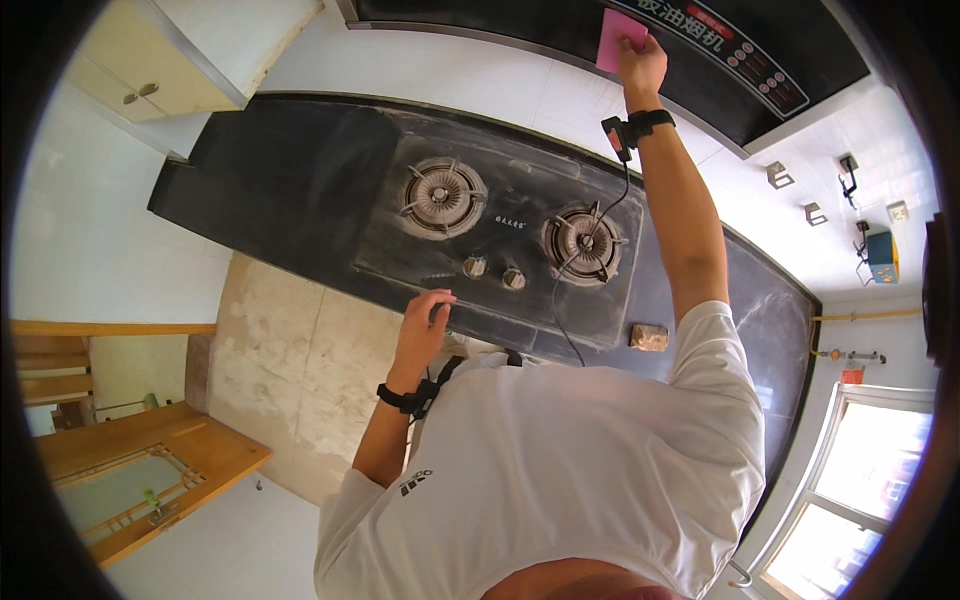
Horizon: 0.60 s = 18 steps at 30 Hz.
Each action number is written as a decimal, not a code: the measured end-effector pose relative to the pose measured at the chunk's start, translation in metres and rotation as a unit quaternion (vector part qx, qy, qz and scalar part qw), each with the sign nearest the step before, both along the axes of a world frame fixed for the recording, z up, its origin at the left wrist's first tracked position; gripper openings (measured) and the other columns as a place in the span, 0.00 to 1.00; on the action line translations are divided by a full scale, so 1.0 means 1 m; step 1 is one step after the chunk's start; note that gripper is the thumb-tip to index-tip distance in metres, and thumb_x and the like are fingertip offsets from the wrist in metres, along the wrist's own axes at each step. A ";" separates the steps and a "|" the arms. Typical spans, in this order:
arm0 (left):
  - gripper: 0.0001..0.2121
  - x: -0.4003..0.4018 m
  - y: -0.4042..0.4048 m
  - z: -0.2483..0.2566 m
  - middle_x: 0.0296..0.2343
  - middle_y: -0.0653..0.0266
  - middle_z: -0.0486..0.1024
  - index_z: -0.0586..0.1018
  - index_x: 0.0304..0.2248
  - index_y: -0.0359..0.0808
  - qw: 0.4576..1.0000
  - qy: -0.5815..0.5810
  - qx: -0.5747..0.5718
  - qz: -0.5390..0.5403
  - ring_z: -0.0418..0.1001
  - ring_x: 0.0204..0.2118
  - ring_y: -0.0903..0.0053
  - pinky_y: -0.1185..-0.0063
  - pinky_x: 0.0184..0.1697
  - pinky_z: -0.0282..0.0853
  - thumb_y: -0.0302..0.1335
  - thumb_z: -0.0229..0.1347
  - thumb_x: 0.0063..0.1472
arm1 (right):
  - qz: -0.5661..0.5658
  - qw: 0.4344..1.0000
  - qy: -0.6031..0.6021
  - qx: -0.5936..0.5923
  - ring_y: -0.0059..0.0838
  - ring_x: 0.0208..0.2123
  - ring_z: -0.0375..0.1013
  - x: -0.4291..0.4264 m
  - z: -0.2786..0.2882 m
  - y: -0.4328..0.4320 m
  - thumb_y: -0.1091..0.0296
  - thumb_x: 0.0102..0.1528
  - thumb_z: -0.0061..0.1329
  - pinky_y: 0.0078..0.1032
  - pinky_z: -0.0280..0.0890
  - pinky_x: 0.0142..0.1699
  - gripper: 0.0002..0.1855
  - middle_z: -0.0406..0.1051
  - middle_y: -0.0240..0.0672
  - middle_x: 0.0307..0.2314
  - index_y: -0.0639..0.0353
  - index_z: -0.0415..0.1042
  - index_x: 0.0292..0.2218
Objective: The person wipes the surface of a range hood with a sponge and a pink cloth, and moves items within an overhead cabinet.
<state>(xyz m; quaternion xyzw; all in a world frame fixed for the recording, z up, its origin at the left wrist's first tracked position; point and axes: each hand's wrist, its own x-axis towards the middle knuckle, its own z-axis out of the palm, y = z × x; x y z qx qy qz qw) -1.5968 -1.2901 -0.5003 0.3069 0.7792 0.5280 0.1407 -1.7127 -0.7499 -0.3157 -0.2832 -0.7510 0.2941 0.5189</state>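
Note:
A pink cleaning cloth [612, 39] is in my right hand [643, 66], pressed flat against the black front of the range hood [517, 21]. My right arm reaches up over the gas cooktop [517, 169]. My left hand [424, 328] holds nothing; its fingers are bent and apart. It hovers by the counter's front edge, near the control knobs [474, 266]. A dark cable from the right wrist band [651, 124] hangs across the right burner [585, 240]. The left burner [442, 196] lies beyond my left hand.
A brown block [649, 337] sits on the dark countertop [300, 180] right of the cooktop. Wall hooks [780, 175] and a blue box [883, 257] are at right, above a gas pipe valve [847, 355]. A cream wall cabinet [142, 60] juts out upper left. A wooden door [150, 480] stands lower left.

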 end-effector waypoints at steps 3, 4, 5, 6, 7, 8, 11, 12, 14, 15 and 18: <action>0.07 -0.041 -0.032 0.001 0.46 0.58 0.78 0.79 0.42 0.35 0.999 0.031 -0.016 0.001 0.73 0.52 0.61 0.69 0.57 0.65 0.21 0.54 0.66 | -0.079 0.996 0.021 0.021 0.42 0.33 0.81 -0.024 -0.002 -0.004 0.62 0.54 0.61 0.33 0.72 0.41 0.12 0.81 0.43 0.30 0.60 0.80 0.36; 0.07 -0.053 -0.042 -0.002 0.46 0.58 0.78 0.79 0.42 0.35 1.000 0.024 -0.016 0.004 0.73 0.52 0.61 0.69 0.57 0.66 0.21 0.54 0.66 | -0.079 0.996 0.045 0.018 0.42 0.33 0.81 -0.027 -0.006 -0.005 0.63 0.54 0.61 0.33 0.72 0.41 0.12 0.81 0.44 0.30 0.60 0.80 0.36; 0.07 -0.063 -0.051 -0.002 0.46 0.58 0.78 0.79 0.42 0.35 1.000 0.015 -0.018 0.013 0.73 0.52 0.61 0.69 0.56 0.66 0.21 0.54 0.66 | -0.073 0.995 0.068 0.015 0.43 0.33 0.81 -0.033 -0.008 -0.013 0.63 0.54 0.61 0.33 0.72 0.41 0.11 0.81 0.44 0.29 0.60 0.80 0.36; 0.07 -0.073 -0.058 -0.004 0.46 0.58 0.78 0.79 0.42 0.35 1.000 0.007 -0.019 0.021 0.73 0.52 0.61 0.69 0.56 0.66 0.21 0.54 0.66 | -0.068 0.993 0.091 0.011 0.43 0.33 0.81 -0.039 -0.009 -0.020 0.64 0.54 0.60 0.33 0.72 0.41 0.11 0.81 0.45 0.29 0.61 0.80 0.36; 0.07 -0.083 -0.066 -0.004 0.46 0.58 0.78 0.79 0.42 0.35 0.999 0.007 -0.023 0.023 0.73 0.52 0.62 0.70 0.57 0.66 0.20 0.53 0.66 | -0.095 0.993 0.071 0.012 0.44 0.33 0.81 -0.043 -0.008 -0.025 0.65 0.54 0.60 0.32 0.72 0.40 0.10 0.80 0.46 0.29 0.61 0.79 0.35; 0.07 -0.095 -0.070 -0.006 0.46 0.58 0.78 0.79 0.42 0.35 1.000 0.000 -0.020 0.023 0.73 0.52 0.62 0.70 0.56 0.66 0.20 0.53 0.66 | -0.105 0.992 0.059 0.024 0.44 0.33 0.81 -0.047 -0.003 -0.032 0.65 0.54 0.60 0.32 0.72 0.40 0.10 0.80 0.46 0.29 0.61 0.79 0.35; 0.07 -0.131 -0.076 -0.015 0.45 0.57 0.78 0.79 0.41 0.35 1.000 -0.018 -0.013 0.020 0.73 0.52 0.61 0.70 0.56 0.66 0.20 0.52 0.66 | -0.127 0.989 0.039 0.066 0.44 0.32 0.81 -0.061 0.001 -0.045 0.64 0.55 0.58 0.32 0.72 0.38 0.10 0.80 0.47 0.28 0.61 0.79 0.35; 0.07 -0.140 -0.077 -0.017 0.45 0.57 0.78 0.79 0.41 0.34 1.000 -0.016 -0.016 0.013 0.73 0.52 0.61 0.70 0.56 0.66 0.20 0.52 0.66 | -0.127 0.987 0.041 0.087 0.44 0.31 0.81 -0.064 0.000 -0.046 0.64 0.56 0.58 0.32 0.72 0.38 0.09 0.80 0.47 0.28 0.61 0.79 0.35; 0.07 -0.157 -0.079 -0.021 0.45 0.57 0.78 0.79 0.41 0.34 1.000 -0.012 -0.022 0.000 0.74 0.51 0.61 0.70 0.56 0.66 0.20 0.52 0.66 | -0.129 0.984 0.046 0.111 0.44 0.30 0.80 -0.071 -0.001 -0.052 0.64 0.57 0.57 0.33 0.72 0.37 0.09 0.79 0.46 0.27 0.61 0.79 0.35; 0.07 -0.164 -0.079 -0.022 0.45 0.57 0.78 0.79 0.41 0.35 1.000 -0.017 -0.020 -0.005 0.73 0.51 0.60 0.69 0.56 0.66 0.21 0.52 0.66 | -0.132 0.983 0.049 0.115 0.45 0.30 0.80 -0.074 -0.002 -0.058 0.64 0.57 0.56 0.33 0.72 0.37 0.09 0.79 0.46 0.27 0.61 0.79 0.35; 0.07 -0.186 -0.078 -0.025 0.46 0.57 0.78 0.79 0.41 0.35 0.999 -0.026 -0.016 -0.021 0.73 0.51 0.59 0.67 0.56 0.66 0.23 0.52 0.66 | -0.129 0.983 0.064 0.118 0.45 0.29 0.79 -0.085 -0.005 -0.061 0.65 0.58 0.55 0.33 0.72 0.37 0.08 0.79 0.46 0.26 0.60 0.79 0.35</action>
